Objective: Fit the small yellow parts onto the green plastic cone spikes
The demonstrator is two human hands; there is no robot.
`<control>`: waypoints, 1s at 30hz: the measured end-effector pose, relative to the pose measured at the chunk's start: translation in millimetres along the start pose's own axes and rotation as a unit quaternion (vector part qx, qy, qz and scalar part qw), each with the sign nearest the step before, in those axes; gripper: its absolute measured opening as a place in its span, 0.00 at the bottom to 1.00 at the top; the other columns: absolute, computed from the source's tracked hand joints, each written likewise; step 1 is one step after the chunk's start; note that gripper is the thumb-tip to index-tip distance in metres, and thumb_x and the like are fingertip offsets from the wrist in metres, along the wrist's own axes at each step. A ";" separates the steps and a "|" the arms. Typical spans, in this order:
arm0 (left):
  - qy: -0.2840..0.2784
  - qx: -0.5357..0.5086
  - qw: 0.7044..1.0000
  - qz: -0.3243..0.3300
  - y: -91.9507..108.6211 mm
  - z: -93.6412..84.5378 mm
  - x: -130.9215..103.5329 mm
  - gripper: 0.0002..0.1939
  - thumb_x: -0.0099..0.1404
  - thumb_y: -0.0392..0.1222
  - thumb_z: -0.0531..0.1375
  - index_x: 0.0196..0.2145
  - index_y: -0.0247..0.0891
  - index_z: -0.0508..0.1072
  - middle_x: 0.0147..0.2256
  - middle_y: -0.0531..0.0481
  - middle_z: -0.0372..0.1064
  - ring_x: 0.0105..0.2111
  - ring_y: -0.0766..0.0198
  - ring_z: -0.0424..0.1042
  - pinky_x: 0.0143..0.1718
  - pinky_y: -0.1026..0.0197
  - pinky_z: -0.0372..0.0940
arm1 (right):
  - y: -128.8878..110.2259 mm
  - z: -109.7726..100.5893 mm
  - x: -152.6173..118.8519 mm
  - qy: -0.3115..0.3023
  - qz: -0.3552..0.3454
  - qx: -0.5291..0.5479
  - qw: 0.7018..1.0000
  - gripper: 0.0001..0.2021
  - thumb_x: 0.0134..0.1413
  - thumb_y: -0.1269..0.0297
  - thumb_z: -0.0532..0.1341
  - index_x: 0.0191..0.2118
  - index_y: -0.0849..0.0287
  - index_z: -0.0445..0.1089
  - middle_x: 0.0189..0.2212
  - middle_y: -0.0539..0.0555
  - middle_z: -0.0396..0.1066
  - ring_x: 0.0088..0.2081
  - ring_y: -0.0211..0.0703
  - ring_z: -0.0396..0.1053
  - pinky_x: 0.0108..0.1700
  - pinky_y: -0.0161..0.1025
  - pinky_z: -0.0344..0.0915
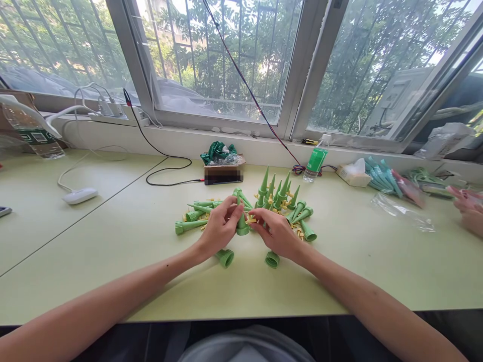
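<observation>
My left hand [221,226] grips a green cone [242,227], its wide collar pointing down. Against the cone's side, my right hand [277,232] pinches a small yellow piece [250,220] between its fingertips. Behind my right hand several green cones [264,187] stand upright with yellow pieces on them. More green cones [188,226] lie in a pile beyond my left hand, with yellow pieces among them. Other cones [309,232] lie to the right of my right hand. Nearer to me are two more green collars [226,258], [272,259], one below each hand.
A small box [223,171] with green plastic stands behind the pile, a phone [230,178] before it. A bottle [316,160], tissues [353,173] and bagged items [383,176] line the back right. Another person's hand [468,208] is at the far right. A white mouse [80,195] lies left.
</observation>
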State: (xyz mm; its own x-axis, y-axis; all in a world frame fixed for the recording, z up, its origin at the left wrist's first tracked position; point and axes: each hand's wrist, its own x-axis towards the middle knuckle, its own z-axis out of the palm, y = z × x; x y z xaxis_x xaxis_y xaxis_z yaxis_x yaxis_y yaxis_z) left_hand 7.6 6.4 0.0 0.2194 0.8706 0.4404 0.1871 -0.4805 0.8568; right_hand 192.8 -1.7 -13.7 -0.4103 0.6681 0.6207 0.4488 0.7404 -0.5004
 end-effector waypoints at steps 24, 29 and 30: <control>-0.003 0.172 0.971 0.166 -4.0 -3.0 -6.0 0.06 0.72 0.42 0.52 0.37 0.39 0.64 0.25 0.56 0.62 0.22 0.72 0.55 0.24 0.69 0.55 | 1.7 -4.3 1.4 -0.029 -0.078 -0.008 0.996 0.09 0.69 0.67 0.50 0.39 0.60 0.67 0.30 0.54 0.71 0.30 0.39 0.66 0.33 0.35 0.62; 0.001 0.215 0.947 0.237 -2.5 -4.1 -7.3 0.03 0.71 0.37 0.53 0.38 0.39 0.65 0.23 0.58 0.59 0.22 0.71 0.54 0.24 0.69 0.55 | 1.1 -4.7 2.0 -0.050 -0.069 -0.002 0.996 0.11 0.70 0.66 0.48 0.39 0.59 0.66 0.30 0.55 0.70 0.30 0.39 0.65 0.34 0.35 0.61; 0.001 0.220 0.943 0.251 -2.1 -4.2 -7.5 0.02 0.71 0.37 0.53 0.39 0.38 0.65 0.23 0.58 0.59 0.22 0.71 0.54 0.25 0.69 0.56 | 1.5 -4.3 1.7 -0.053 -0.065 -0.002 0.996 0.11 0.70 0.66 0.48 0.38 0.59 0.66 0.31 0.55 0.70 0.30 0.40 0.65 0.34 0.35 0.60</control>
State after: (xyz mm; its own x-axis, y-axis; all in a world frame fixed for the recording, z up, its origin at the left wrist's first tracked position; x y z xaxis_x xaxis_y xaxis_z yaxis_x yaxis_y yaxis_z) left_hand 1.5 1.2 -3.9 0.3850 0.5217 0.7613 0.4397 -0.8289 0.3457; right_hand 196.2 0.2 -10.8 -0.5467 0.5711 0.6123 0.3892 0.8208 -0.4180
